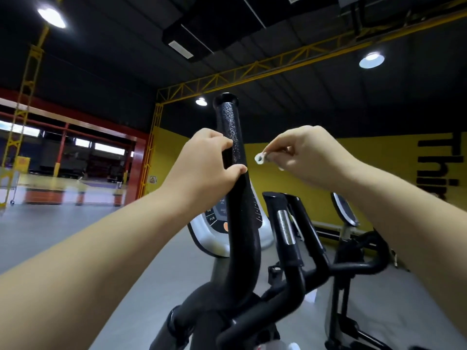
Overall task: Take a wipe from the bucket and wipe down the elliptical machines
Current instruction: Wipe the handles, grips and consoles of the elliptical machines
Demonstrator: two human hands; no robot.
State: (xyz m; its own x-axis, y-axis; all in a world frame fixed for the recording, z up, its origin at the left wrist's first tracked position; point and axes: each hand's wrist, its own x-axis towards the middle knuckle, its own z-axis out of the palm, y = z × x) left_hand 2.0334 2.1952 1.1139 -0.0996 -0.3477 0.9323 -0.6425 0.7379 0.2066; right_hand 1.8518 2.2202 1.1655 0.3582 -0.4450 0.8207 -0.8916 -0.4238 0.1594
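Note:
A tall black foam-covered handle (pixel 233 127) of the elliptical machine rises in the middle of the head view. My left hand (pixel 207 165) grips this handle partway up, thumb across its front. My right hand (pixel 305 152) hovers just right of the handle, apart from it, pinching a small crumpled white wipe (pixel 260 157) between fingertips and thumb. The machine's console (pixel 217 223), white-framed with a dark panel, shows behind the handle. A shorter black grip with a silver sensor plate (pixel 285 227) stands to the right. The bucket is not in view.
A second elliptical machine (pixel 346 208) stands at the right by the yellow wall (pixel 379 157). Grey floor (pixel 63 228) spreads to the left toward a red-framed opening. Black bars of the machine's frame (pixel 278 299) cross low in front of me.

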